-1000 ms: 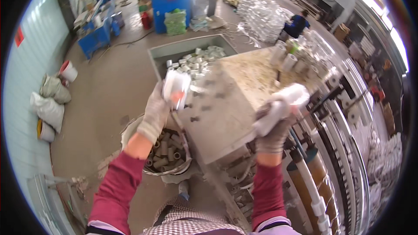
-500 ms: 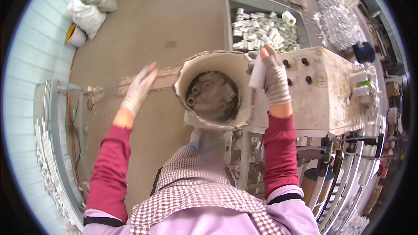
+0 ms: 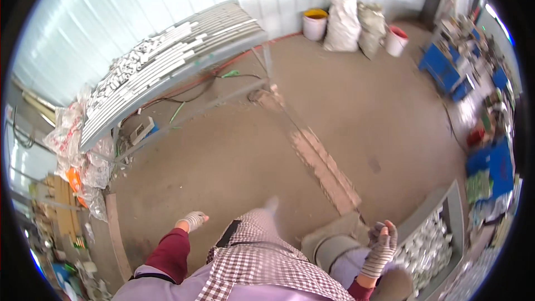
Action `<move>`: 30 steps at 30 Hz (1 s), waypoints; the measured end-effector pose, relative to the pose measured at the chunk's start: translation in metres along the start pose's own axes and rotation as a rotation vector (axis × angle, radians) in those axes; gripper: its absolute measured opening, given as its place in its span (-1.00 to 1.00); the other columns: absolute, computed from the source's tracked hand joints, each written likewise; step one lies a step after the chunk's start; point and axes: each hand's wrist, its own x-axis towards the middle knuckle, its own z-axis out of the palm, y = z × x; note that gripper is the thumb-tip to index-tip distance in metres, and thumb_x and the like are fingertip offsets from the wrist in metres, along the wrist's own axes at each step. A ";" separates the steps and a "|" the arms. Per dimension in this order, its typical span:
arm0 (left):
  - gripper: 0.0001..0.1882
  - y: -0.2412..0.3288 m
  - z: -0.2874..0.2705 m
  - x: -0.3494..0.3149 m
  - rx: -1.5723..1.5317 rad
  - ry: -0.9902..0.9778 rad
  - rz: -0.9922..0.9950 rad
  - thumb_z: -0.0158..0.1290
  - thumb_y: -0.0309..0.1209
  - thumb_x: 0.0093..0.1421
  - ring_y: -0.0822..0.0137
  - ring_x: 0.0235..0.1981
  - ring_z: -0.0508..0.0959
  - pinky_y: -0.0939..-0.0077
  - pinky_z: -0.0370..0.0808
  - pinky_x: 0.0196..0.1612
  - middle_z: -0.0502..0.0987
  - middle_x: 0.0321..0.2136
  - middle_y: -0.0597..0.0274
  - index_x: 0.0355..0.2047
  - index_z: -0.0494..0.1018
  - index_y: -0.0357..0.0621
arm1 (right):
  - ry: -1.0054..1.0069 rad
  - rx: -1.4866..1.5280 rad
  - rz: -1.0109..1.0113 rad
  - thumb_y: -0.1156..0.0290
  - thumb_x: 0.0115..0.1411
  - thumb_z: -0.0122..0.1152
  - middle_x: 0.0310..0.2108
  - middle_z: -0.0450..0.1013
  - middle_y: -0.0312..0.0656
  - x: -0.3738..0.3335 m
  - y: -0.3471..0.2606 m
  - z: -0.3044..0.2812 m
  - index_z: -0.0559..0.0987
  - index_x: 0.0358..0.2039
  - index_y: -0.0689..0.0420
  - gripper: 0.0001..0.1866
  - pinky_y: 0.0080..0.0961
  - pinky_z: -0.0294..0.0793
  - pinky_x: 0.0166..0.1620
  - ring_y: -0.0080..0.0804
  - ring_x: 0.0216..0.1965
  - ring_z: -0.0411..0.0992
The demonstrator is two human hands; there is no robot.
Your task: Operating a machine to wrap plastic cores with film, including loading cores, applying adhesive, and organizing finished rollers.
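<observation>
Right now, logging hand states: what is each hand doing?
Left hand: gloved, loosely curled, holding nothing visible.
Right hand: gloved, open, empty.

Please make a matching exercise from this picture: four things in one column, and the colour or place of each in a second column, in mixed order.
Things:
1. bucket
2. pail
3. rack of long white pipes
4. bin of white fittings

Descriptions:
A. red rim, right of the sacks
B. beside the right hand, lower right
C. yellow rim, left of the sacks
D. along the wall, upper left

Pairs: 1-C, 2-A, 3-D, 4-B
</observation>
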 end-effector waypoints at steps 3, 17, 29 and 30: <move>-0.54 0.057 -0.023 0.028 0.060 0.103 0.136 0.00 -0.04 0.21 0.04 -0.12 0.53 0.25 0.41 0.00 0.56 -0.18 0.01 -0.13 0.49 -0.18 | -0.137 -0.023 0.069 0.32 0.20 0.14 -0.34 0.49 -0.19 0.050 -0.007 0.105 0.45 -0.09 0.24 -0.68 -0.50 0.49 -0.26 -0.46 -0.37 0.47; -0.60 0.327 -0.169 0.192 -0.437 0.291 0.155 0.07 -0.20 0.19 0.23 -0.25 0.55 0.42 0.47 -0.16 0.58 -0.25 0.09 -0.03 0.43 -0.16 | -0.518 -0.173 0.030 0.30 0.22 0.19 -0.32 0.50 -0.14 0.407 -0.022 0.430 0.42 -0.01 0.30 -0.59 -0.50 0.54 -0.23 -0.42 -0.34 0.50; -0.73 0.231 -0.063 0.289 -0.814 0.426 -0.015 0.07 -0.23 0.19 0.39 -0.39 0.51 0.50 0.46 -0.32 0.55 -0.42 0.21 -0.20 0.49 -0.14 | -1.198 -0.194 0.116 0.47 0.24 0.10 -0.21 0.49 -0.27 0.545 0.055 0.911 0.44 0.04 0.20 -0.65 -0.61 0.44 -0.30 -0.58 -0.32 0.44; -0.73 0.243 -0.083 0.304 -0.836 0.443 -0.017 0.07 -0.23 0.19 0.39 -0.39 0.51 0.50 0.46 -0.32 0.55 -0.42 0.21 -0.20 0.49 -0.14 | -1.225 -0.198 0.107 0.47 0.24 0.10 -0.21 0.49 -0.27 0.555 0.087 0.942 0.44 0.04 0.20 -0.65 -0.61 0.44 -0.30 -0.58 -0.32 0.44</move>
